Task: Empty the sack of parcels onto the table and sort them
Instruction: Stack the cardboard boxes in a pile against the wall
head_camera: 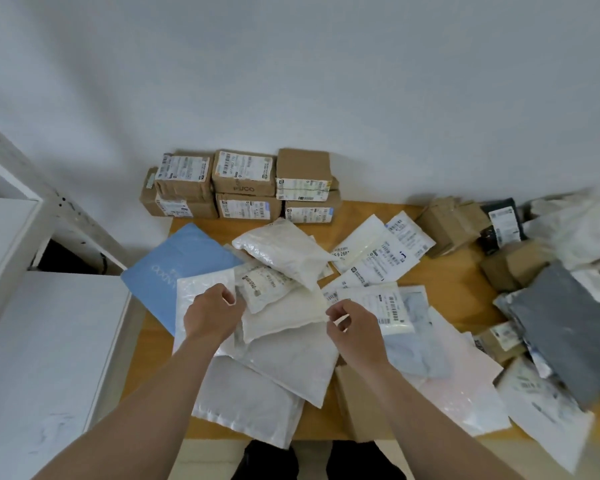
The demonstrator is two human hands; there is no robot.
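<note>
Bare forearms are seen reaching in from the bottom edge over a wooden table (447,282) (head view only). Right hand (354,323) is curled, thumb and forefinger pinched on the right edge of a cream padded mailer (284,317) lying atop the central pile. Left hand (213,313) is curled at the left edge of a small labelled pouch (264,285); whether anything is gripped cannot be told. White bubble mailers (257,393) are overlapped beneath both hands, a blue mailer (184,261) is laid at the pile's left, and labelled white mailers (378,258) are fanned out beyond the right hand. Cardboard boxes (243,188) are stacked in a row against the wall at the table's far edge. More parcels are heaped at right: brown boxes (444,223), a black bag (503,220), a grey poly bag (561,327). A plain carton (357,407) is set at the near edge under the right forearm. White shelving (32,341) is seen at left.
</note>
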